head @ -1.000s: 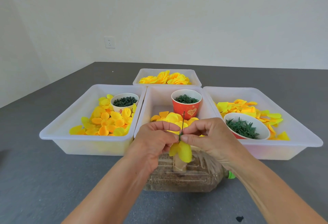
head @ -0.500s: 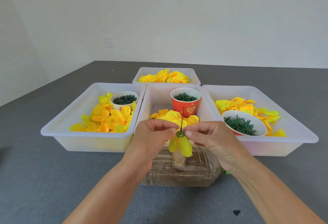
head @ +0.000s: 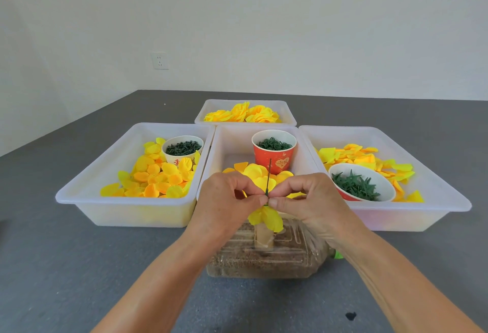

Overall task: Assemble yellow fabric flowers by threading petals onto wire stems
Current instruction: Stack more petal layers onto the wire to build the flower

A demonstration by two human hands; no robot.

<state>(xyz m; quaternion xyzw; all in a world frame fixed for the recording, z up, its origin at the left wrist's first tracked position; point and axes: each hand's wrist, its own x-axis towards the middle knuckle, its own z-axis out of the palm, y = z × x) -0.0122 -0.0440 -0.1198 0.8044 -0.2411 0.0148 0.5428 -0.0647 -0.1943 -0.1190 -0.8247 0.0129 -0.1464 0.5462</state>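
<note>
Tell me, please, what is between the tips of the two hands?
In the head view, the thin green wire stem stands between the left hand and right hand, pinched from both sides, with yellow petals hanging below.

Bright, even, soft daylight — faint shadows only; sharp focus throughout, wide-angle bowing toward the edges.

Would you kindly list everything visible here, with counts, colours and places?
bins: four, white, on the table; three in a row, one behind
loose petals: many, yellow and orange, in all four bins
cups: three holding dark green parts; red in middle bin, white in left bin, tilted one in right bin
stem: one, dark green, upright between the fingertips
flower: one, yellow, on the stem below the fingers
bottle: one, clear, lying under the flower
socket: one, white, on the wall
table: grey
left hand, right hand: both pinch the stem
</note>
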